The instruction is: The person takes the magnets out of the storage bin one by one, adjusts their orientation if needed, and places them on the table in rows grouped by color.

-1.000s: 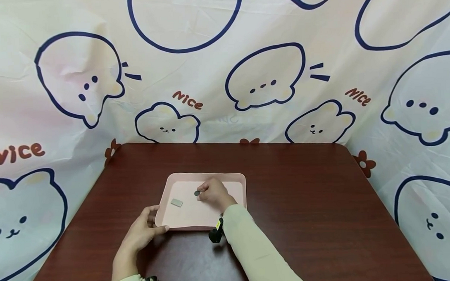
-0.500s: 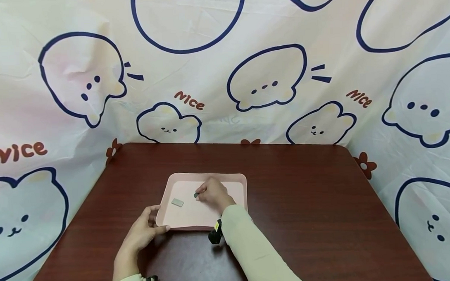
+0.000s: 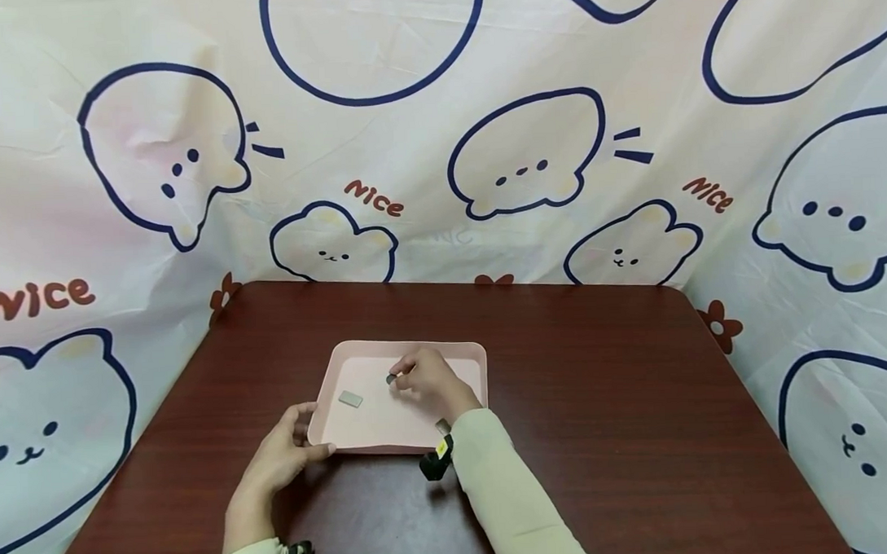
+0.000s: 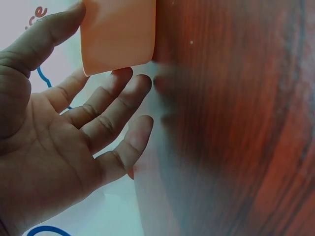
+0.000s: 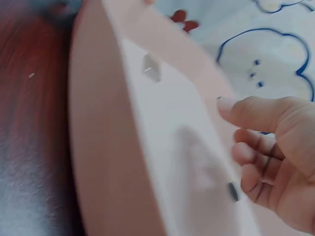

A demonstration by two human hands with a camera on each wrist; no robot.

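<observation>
My left hand (image 3: 279,458) holds the near left corner of the pale pink tray (image 3: 361,443), thumb on the front side and fingers along the left end. In the left wrist view its fingertips (image 4: 123,73) meet the tray's edge. Over the tray, my right hand (image 3: 428,379) pinches a small dark disc (image 3: 391,379) between thumb and index finger. A dark round piece (image 5: 233,191) also shows beside the curled lower fingers in the right wrist view. Left of the right hand, a flat grey-beige rectangular block (image 3: 351,399) lies in the tray.
The tray stands on a dark red-brown wooden table (image 3: 602,418). A pale cloth (image 3: 424,147) with blue cartoon outlines hangs behind and at both sides. A black wrist camera (image 3: 437,463) sits under the right forearm, close to the tray's front edge.
My right hand first shifts slightly and turns the dark disc, then its wrist and forearm swing a little to the right. My left hand and the block stay in place.
</observation>
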